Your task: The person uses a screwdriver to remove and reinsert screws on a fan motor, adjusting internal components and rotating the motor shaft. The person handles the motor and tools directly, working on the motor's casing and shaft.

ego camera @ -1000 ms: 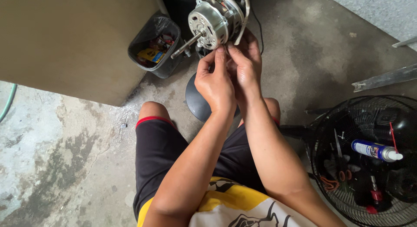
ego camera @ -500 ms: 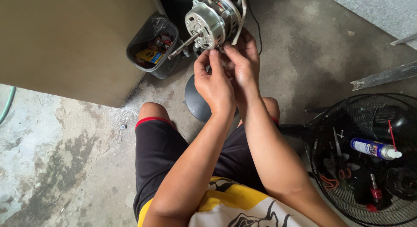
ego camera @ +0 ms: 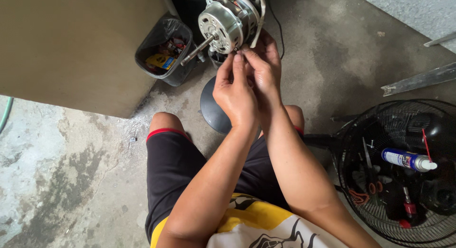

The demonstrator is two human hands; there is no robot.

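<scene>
A bare metal fan motor (ego camera: 227,21) with a shaft sticking out to the lower left stands on top of a stand, above a round dark base (ego camera: 214,109). My left hand (ego camera: 233,92) and my right hand (ego camera: 264,72) are raised together right under the motor's lower right edge. The fingertips of both pinch at something small at the motor's rim; what it is I cannot make out. A white strap or cable hangs down the motor's right side next to my right hand.
A small black bin (ego camera: 165,49) with scraps stands left of the motor, beside a large tan panel (ego camera: 76,43). At right a black fan guard (ego camera: 403,172) lies flat, holding a spray can (ego camera: 406,159) and small tools. A metal bar (ego camera: 418,80) lies on the concrete floor.
My hands stay pressed at the motor's lower edge; fingers shift slightly. The view has hardly moved.
</scene>
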